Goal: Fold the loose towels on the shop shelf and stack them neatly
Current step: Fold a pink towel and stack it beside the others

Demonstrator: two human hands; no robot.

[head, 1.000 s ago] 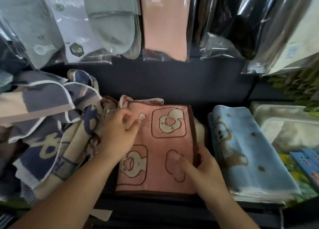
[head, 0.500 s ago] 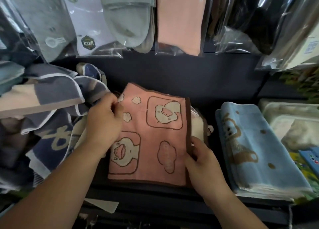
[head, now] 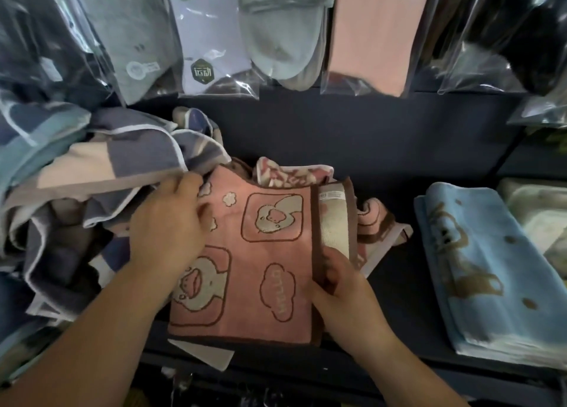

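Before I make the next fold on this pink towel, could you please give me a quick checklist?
1. Right hand grips the pink towel's brown right edge: ok.
2. Left hand rests on its upper left part: ok.
3. Layers aligned: not ok, a cream layer juts past the right edge.
4. Base flat: not ok, a rumpled towel pokes out underneath.
5. Loose pile clear of the fold: not ok, it crowds the upper left corner.
6. Blue stack apart and tidy: ok.
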